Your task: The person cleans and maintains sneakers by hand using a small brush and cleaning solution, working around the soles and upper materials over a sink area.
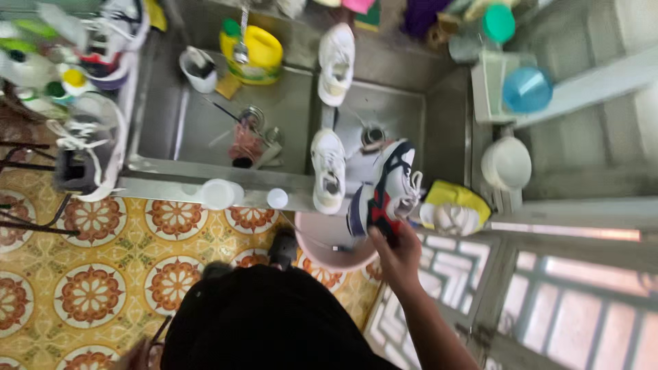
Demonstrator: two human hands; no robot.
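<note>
Steel sink [288, 103] w/ shoes; navy-white sneaker [387, 188] held over pink basin [329, 250].
Sneaker: long axis up-frame, straight beyond R hand [397, 253], which clasps its heel; white shoe [327, 170] just beside. L hand [133, 355] low, well apart; grip can't tell.

Soft daylight from the right, motion blur, edges distorted.

The person wears a plain black top that fills the lower middle of the view, while the right hand [397, 257] and forearm are bare, without sleeve, watch or rings.
</note>
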